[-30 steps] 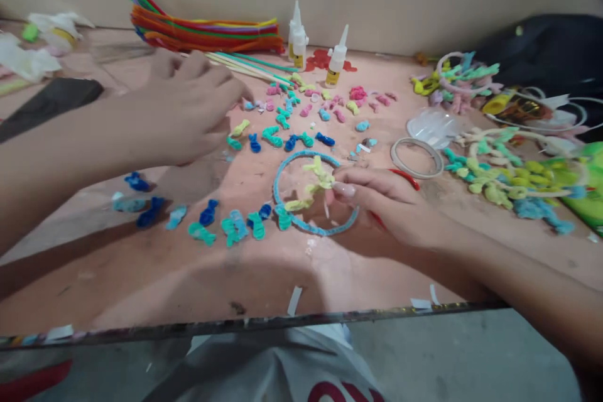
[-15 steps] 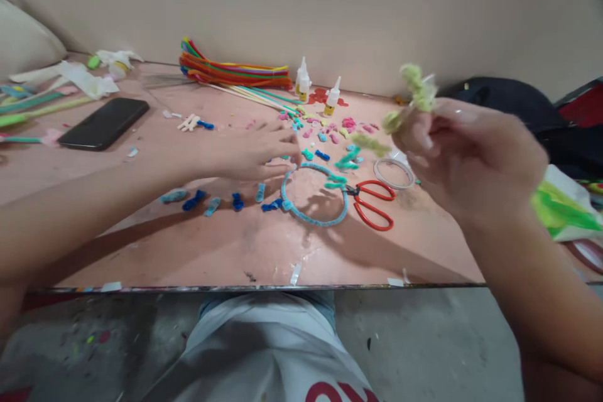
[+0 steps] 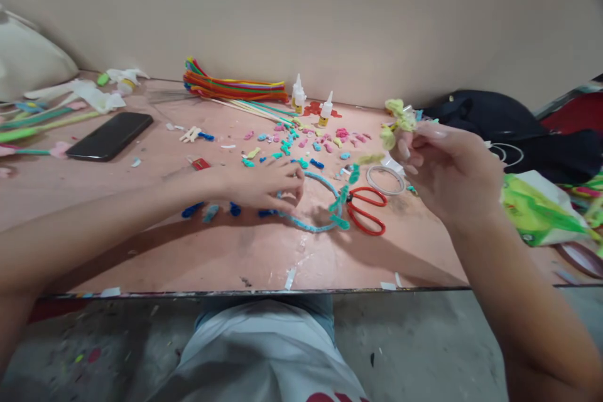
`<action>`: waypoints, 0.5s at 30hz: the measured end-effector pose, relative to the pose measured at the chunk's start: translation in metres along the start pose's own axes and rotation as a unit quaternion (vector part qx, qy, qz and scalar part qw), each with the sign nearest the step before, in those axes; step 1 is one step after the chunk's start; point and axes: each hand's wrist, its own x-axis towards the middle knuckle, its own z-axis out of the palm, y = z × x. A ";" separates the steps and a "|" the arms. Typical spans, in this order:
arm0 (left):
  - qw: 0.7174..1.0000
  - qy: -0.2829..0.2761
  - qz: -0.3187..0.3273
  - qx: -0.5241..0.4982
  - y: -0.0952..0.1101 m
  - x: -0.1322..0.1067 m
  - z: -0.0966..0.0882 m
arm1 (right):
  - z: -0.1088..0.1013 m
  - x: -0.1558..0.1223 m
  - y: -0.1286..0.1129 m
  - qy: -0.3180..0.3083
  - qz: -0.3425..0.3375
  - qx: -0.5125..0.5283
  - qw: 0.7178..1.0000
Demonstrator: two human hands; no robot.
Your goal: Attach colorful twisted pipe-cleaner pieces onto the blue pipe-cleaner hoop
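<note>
Pinching yellow fuzzy piece: right fingers | left fingers: half-curled at blue ring, grip unclear

The blue ring looks fuzzy and matt, the scissor handles smooth, glossy plastic, the phone perhaps glass-faced.

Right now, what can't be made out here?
In the head view:
Hidden: left side of the blue ring, behind the left hand.
Hidden: pinched part of the yellow piece, by the right hand.
Too small: print on the white bottles.
Cut off: red lettering, by the bottom edge.
</note>
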 end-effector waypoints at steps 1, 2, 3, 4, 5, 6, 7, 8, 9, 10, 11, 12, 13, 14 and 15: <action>1.000 -0.015 0.009 -0.006 0.002 -0.002 0.002 | 0.000 0.000 0.001 -0.004 0.006 0.001 1.000; 0.999 -0.027 0.015 -0.011 0.003 -0.004 0.004 | 0.000 -0.001 0.000 -0.004 0.011 0.005 1.000; 0.999 -0.035 0.018 -0.016 0.004 -0.006 0.005 | 0.000 -0.001 -0.001 -0.001 0.015 0.010 1.000; 0.999 -0.039 0.021 -0.023 0.004 -0.008 0.005 | 0.000 -0.001 -0.003 0.003 0.019 0.013 1.000; 0.999 -0.040 0.022 -0.030 0.004 -0.010 0.004 | 0.000 -0.001 -0.005 0.006 0.023 0.014 1.000; 0.998 -0.038 0.020 -0.040 0.004 -0.012 0.002 | 0.000 -0.001 -0.007 0.003 0.028 0.014 1.000; 0.998 -0.035 0.015 -0.051 0.005 -0.014 -0.002 | 0.000 -0.001 -0.008 -0.005 0.033 0.011 0.999; 0.998 -0.027 0.005 -0.058 0.006 -0.016 -0.006 | -0.001 -0.002 -0.010 -0.012 0.038 0.008 0.999; 0.997 -0.015 -0.010 -0.069 0.008 -0.019 -0.010 | -0.001 -0.002 -0.011 -0.019 0.041 0.003 0.999; 0.996 0.004 -0.027 -0.088 0.010 -0.022 -0.015 | -0.001 -0.003 -0.011 -0.022 0.040 0.001 0.999; 0.992 0.024 -0.046 -0.119 0.012 -0.026 -0.020 | -0.002 -0.005 -0.011 -0.022 0.036 0.000 0.999; 0.983 0.039 -0.064 -0.166 0.014 -0.029 -0.024 | -0.002 -0.006 -0.011 -0.020 0.029 0.000 0.999; 0.970 0.044 -0.080 -0.226 0.015 -0.032 -0.028 | -0.002 -0.008 -0.011 -0.017 0.015 0.003 1.000; 0.950 0.042 -0.091 -0.296 0.016 -0.035 -0.030 | -0.002 -0.009 -0.011 -0.020 0.002 0.005 1.000; 0.927 0.032 -0.098 -0.361 0.016 -0.037 -0.032 | -0.002 -0.011 -0.011 -0.024 -0.010 0.006 1.000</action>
